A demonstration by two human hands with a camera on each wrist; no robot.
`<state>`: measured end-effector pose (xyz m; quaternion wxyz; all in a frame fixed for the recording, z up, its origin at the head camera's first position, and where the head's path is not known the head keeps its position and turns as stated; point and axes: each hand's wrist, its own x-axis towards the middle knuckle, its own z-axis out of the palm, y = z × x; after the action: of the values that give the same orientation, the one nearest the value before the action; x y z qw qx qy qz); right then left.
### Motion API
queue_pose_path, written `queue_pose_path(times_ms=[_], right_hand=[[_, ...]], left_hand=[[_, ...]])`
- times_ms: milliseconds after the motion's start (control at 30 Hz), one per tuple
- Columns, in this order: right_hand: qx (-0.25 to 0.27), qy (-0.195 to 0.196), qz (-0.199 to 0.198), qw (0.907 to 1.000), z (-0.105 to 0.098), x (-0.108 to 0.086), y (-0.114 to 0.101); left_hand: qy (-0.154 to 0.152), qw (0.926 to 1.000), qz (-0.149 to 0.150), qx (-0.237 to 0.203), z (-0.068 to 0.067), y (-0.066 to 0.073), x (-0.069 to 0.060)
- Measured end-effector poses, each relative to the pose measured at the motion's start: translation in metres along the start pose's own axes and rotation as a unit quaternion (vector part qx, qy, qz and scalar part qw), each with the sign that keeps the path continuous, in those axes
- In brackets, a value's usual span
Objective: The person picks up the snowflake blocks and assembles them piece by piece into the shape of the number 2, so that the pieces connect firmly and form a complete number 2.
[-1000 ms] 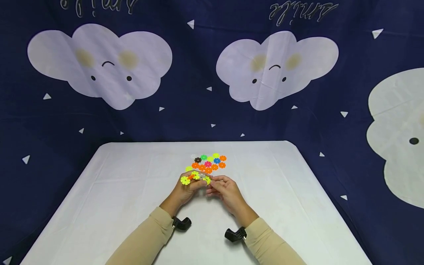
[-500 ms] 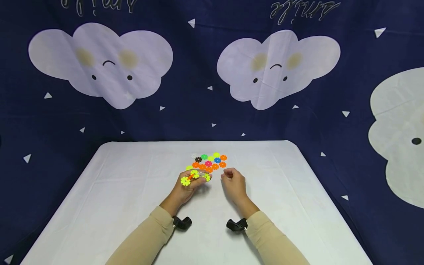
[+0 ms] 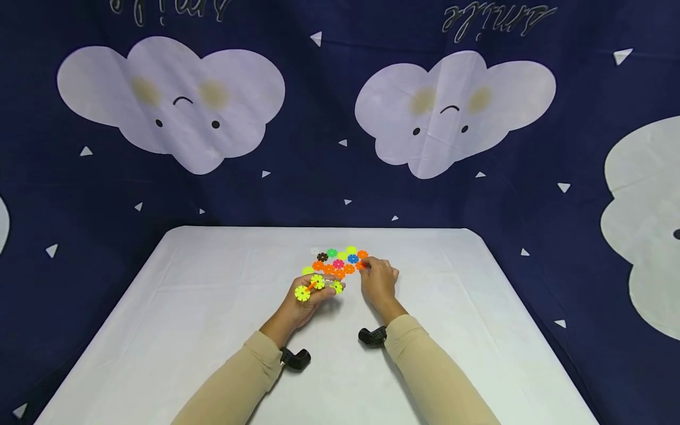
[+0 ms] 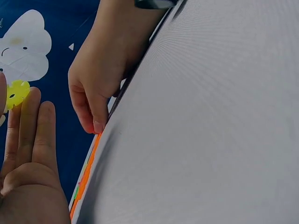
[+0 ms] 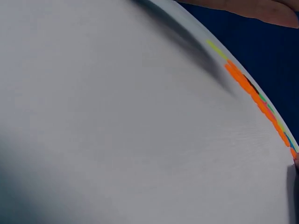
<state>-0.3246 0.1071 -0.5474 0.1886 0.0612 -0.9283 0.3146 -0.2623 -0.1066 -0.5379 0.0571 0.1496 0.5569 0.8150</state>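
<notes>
My left hand point(image 3: 297, 309) holds a small chain of joined plastic snowflake discs above the table. In it are yellow discs point(image 3: 302, 293), an orange connecting piece point(image 3: 310, 286) and a pale piece between the yellow ones. A yellow disc point(image 4: 17, 94) shows by the fingers in the left wrist view. At the right side of the loose discs, my right hand point(image 3: 379, 284) has its thumb and fingertips on an orange snowflake disc point(image 3: 360, 266), pinching its edge. The fingertips partly hide this disc.
Several loose snowflake discs lie flat together ahead of the hands, among them a black disc point(image 3: 322, 257), a green disc point(image 3: 332, 253), a blue disc point(image 3: 353, 258) and a pink disc point(image 3: 338, 264). The white table point(image 3: 212, 330) meets a dark blue cloud-print curtain point(image 3: 313, 195) behind.
My right hand has left the chain, moved right and then forward to the orange disc at the right of the loose discs. The left hand keeps hold of the chain, almost still.
</notes>
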Motion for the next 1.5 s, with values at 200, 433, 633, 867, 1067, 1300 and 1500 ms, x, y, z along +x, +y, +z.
queue_pose_path(times_ms=[200,433,633,867,1067,1300,1500], right_hand=[[0.082,0.008,0.016,0.9965,-0.004,0.0,0.005],[0.068,-0.033,-0.009,0.9971,-0.006,0.003,0.009],[0.074,-0.07,-0.012,0.9948,-0.009,0.006,0.011],[0.118,-0.054,0.008,0.9915,-0.013,0.0,0.012],[0.159,-0.002,0.014,0.9871,-0.016,-0.019,0.008],[0.312,-0.06,0.081,0.9446,-0.026,-0.048,-0.017],[0.44,-0.108,0.104,0.8854,-0.026,-0.06,-0.033]], left_hand=[[-0.003,0.9997,-0.005,0.023,0.001,0.0,0.002],[0.005,1.0,-0.002,-0.007,0.002,0.0,0.0],[0.007,0.9998,-0.002,-0.016,0.001,-0.002,-0.001],[0.018,0.9997,0.001,-0.014,-0.001,-0.003,0.0],[0.027,0.9991,0.017,0.028,0.0,-0.003,0.0],[0.057,0.9963,0.043,0.047,-0.001,-0.006,0.001],[0.077,0.9935,0.066,0.052,-0.002,-0.008,0.004]])
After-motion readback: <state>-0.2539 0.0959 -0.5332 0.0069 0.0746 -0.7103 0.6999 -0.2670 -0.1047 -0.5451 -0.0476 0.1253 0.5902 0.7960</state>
